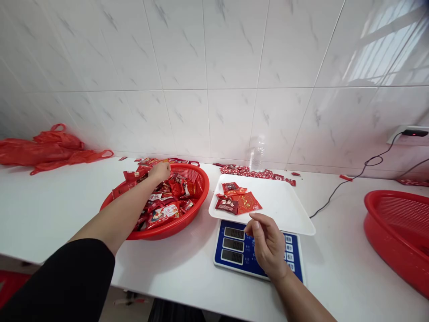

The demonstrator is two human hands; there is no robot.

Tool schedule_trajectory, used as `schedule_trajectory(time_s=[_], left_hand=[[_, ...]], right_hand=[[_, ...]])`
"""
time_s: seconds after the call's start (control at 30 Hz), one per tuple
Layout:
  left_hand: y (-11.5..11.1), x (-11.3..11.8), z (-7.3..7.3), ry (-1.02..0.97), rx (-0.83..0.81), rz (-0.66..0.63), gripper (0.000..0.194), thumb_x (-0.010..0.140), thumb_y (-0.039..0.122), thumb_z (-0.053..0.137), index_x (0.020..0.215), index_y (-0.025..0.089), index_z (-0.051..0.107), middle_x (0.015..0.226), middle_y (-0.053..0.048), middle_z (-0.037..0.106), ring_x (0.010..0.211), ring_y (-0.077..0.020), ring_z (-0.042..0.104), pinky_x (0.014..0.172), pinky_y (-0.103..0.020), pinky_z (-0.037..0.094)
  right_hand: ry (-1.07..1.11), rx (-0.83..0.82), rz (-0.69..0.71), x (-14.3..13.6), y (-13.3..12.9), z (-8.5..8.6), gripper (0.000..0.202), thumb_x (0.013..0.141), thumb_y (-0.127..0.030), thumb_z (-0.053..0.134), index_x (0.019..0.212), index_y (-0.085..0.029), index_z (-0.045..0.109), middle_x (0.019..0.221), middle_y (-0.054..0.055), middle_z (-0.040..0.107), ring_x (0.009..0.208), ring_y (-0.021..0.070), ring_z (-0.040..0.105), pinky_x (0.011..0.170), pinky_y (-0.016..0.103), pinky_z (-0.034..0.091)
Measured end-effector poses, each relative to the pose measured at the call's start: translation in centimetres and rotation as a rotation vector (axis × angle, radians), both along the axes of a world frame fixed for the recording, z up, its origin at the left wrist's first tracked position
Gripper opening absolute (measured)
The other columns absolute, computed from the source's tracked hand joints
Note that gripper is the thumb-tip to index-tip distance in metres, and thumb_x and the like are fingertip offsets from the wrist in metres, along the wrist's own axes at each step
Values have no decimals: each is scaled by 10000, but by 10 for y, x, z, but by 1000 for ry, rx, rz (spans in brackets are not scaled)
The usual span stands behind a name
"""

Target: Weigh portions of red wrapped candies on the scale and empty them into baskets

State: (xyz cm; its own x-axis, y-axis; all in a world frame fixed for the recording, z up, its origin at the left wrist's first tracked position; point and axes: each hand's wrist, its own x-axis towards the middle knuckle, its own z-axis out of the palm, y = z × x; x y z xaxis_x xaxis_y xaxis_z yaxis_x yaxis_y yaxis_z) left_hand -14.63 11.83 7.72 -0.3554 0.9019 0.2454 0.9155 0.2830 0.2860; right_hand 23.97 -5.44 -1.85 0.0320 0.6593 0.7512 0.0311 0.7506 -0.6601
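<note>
My left hand (160, 171) is over the far side of a red plastic basket (203, 190) heaped with red candy packets (164, 213). Its fingers look curled, and whatever may be in them is hidden. Above the blue keypad panel of a digital scale (248, 263) hovers my right hand (268, 243), its fingers curled in with nothing visible in them. The scale's white tray (278, 201) bears a few packets at its left: a flat red packet with gold print (250, 203), a dark red wrapped candy (227, 205) and smaller ones behind.
Small red packets (237, 170) lie along the tiled wall, around a clear plastic bottle (257, 154). Red plastic bags (50, 147) are at the far left. Another red basket (385, 223) stands at the right. A black cable (335, 193) runs from a wall socket toward the scale.
</note>
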Motion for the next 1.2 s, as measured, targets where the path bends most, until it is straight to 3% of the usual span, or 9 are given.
schedule_trajectory(time_s=[0.17,0.27,0.33,0.5,0.6,0.77,0.93,1.07,1.2], left_hand=[[-12,39,22,-288,113,-188,140,787,327,516,803,192,554,837,-33,652,786,-177,611,714,-273,480],[-30,81,27,-810,25,-454,200,727,331,627,814,172,541,770,-23,615,704,-152,596,676,-286,494],[-43,109,27,-947,-62,-546,219,696,305,680,795,164,544,715,0,581,656,-126,571,643,-264,482],[-59,167,14,-878,-233,-713,114,786,281,596,823,180,558,747,-10,626,644,-119,592,619,-254,485],[-59,188,4,-704,-193,-745,126,817,294,541,874,183,558,776,-23,645,699,-149,615,651,-286,506],[-57,198,-8,-175,-77,-792,167,805,278,550,928,197,629,963,-40,677,849,-186,623,756,-306,486],[-73,194,2,-14,-62,-854,203,835,211,515,973,213,664,1049,-48,680,982,-209,616,862,-340,472],[-117,191,15,-115,173,-914,219,875,213,491,1042,222,633,1079,-33,676,1005,-182,618,890,-333,484],[-166,181,-13,-285,565,-840,186,883,221,507,1048,201,592,938,-31,691,788,-139,660,723,-257,535]], right_hand=[[33,13,-8,0,-1,-1,275,917,-108,459,1131,-249,559,705,-26,591,613,102,576,574,252,480],[94,51,-9,0,-3,0,280,918,-103,450,1131,-245,565,690,-26,587,613,107,585,560,249,483],[127,74,-15,1,-3,2,276,921,-106,443,1127,-241,568,687,-23,587,609,110,587,546,247,483],[111,70,-42,1,-2,4,237,923,-133,448,1102,-230,568,679,-20,597,573,110,577,528,250,485],[82,65,-41,1,-1,3,234,922,-139,456,1108,-232,562,683,-19,602,577,114,582,550,264,488],[56,46,-61,1,0,0,227,920,-153,466,1114,-231,554,680,-17,608,587,123,591,568,281,486],[40,63,-58,2,0,1,235,917,-145,468,1113,-238,558,687,-20,610,588,117,593,574,282,490],[83,89,-97,4,-1,6,213,931,-172,439,1102,-235,549,667,-20,597,566,118,590,532,273,491],[164,66,-182,8,-1,15,171,948,-235,406,1072,-235,524,619,-31,569,513,118,564,494,275,471]])
